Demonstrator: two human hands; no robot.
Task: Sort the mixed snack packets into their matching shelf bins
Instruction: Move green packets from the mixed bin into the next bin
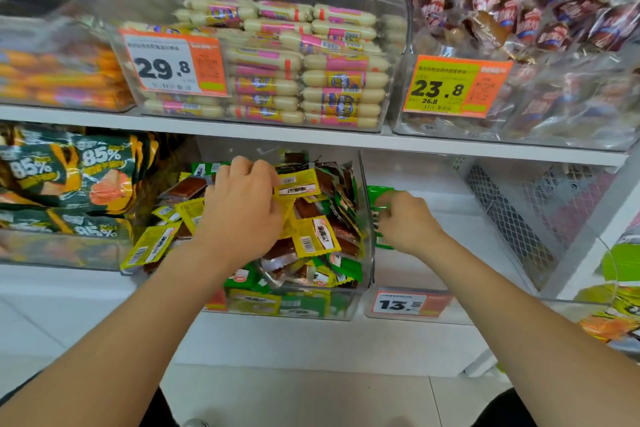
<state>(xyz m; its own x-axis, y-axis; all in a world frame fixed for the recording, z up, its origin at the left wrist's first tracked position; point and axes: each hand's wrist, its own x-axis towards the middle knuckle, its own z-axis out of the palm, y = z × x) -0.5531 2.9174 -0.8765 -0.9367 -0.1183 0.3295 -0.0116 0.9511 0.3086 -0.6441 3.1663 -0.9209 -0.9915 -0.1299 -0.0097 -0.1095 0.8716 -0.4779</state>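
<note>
Green packets: a small bunch pinched in the right hand, low inside the right-hand bin, just past the clear dividing wall.
Yellow packets: piled with green and brown ones in the mixed bin.
Left hand: fingers curled down into the heap, gripping several yellow packets.
Risk, wrong sort: a bunched grab may well carry a stray green or brown packet along with the yellow.
Risk, spill: the heap stands high, and one yellow packet sits at its left edge; pulling a handful out could tip it to the floor.
Risk, split attention: both hands work at once, so either release may go unwatched.
Price tag: the only visible cue to what the right-hand bin takes.
</note>
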